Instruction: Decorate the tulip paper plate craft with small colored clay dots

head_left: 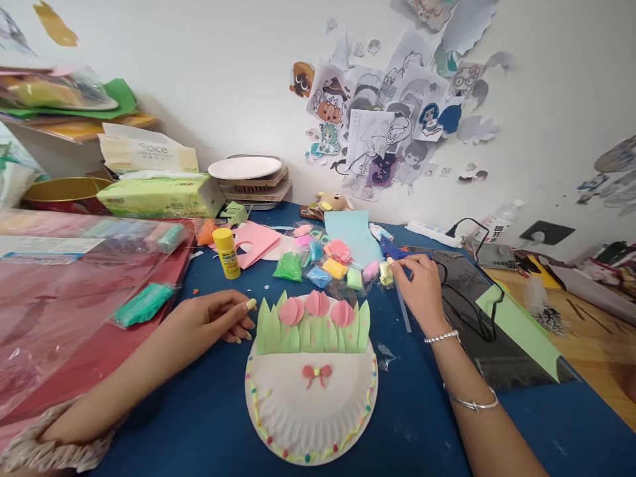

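A paper plate craft (308, 391) lies flat in front of me. Green paper grass (318, 338) and pink paper tulips (317, 303) stand out along its top, a pink bow (317, 375) sits in its middle, and a yellow strip with coloured dots follows the lower rim. My left hand (226, 317) rests beside the plate's upper left, fingers loosely bent and holding nothing visible. At the upper right, my right hand (420, 285) pinches a small wrapped piece of pale yellow clay (386, 273) between thumb and fingertips.
Several clay packets (334, 267) and a bag of green beads (289, 265) lie behind the plate. A glue stick (227, 254) stands at left. A blue glue gun (397, 250) and its black cable lie by my right hand. Tissue packs (161, 193) sit at back left.
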The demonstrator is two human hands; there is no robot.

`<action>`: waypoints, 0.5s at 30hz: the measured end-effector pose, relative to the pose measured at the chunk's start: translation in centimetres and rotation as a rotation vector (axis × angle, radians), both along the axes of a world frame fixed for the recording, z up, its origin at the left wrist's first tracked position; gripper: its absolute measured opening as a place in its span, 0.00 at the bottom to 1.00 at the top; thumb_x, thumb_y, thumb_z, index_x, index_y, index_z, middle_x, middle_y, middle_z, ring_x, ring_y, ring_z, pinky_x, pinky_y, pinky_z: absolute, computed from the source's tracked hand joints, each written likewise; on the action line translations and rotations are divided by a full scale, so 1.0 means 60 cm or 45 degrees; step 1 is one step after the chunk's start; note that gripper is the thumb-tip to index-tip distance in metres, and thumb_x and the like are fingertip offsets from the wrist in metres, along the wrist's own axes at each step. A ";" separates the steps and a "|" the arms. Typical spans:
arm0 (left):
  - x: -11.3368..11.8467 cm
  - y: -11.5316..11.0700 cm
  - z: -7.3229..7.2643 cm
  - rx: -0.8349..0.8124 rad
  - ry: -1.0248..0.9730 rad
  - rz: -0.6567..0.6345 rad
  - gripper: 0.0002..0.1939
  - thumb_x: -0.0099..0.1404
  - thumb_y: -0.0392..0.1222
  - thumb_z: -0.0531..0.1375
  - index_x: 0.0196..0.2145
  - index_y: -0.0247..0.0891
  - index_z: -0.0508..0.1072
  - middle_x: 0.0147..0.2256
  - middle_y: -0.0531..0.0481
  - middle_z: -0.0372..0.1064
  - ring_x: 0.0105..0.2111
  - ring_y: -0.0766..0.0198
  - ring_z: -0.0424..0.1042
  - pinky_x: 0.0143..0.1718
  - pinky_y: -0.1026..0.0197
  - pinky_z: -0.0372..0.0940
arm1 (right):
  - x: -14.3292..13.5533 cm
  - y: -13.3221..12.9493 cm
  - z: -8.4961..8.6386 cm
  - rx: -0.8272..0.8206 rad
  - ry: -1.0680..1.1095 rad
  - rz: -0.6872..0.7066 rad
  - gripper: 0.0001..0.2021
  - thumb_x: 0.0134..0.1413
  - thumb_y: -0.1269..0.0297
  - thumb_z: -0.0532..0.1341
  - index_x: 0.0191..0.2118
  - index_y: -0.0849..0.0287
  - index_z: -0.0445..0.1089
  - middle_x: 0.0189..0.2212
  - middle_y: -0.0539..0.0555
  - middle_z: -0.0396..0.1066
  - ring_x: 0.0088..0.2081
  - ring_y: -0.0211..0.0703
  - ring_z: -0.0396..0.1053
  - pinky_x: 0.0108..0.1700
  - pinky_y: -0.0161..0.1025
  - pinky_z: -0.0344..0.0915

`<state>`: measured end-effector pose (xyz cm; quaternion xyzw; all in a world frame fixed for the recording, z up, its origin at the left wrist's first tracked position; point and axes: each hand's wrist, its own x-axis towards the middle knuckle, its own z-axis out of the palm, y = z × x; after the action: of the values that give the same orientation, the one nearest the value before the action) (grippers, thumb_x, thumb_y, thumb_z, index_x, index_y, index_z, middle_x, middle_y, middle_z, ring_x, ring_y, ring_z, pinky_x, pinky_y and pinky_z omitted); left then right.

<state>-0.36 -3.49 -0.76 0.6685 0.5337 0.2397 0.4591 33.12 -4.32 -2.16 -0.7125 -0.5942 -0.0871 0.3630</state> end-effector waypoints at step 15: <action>0.078 0.036 0.081 0.652 0.557 -0.271 0.13 0.59 0.45 0.51 0.22 0.38 0.67 0.21 0.52 0.71 0.21 0.65 0.67 0.24 0.65 0.56 | -0.012 -0.014 0.025 0.237 0.251 0.061 0.11 0.55 0.61 0.51 0.34 0.57 0.69 0.36 0.57 0.63 0.32 0.43 0.62 0.31 0.41 0.62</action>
<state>4.32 -1.33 4.09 0.8494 0.4693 0.1679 0.1737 32.37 -5.17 -0.66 -0.6664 -0.5618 -0.0628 0.4862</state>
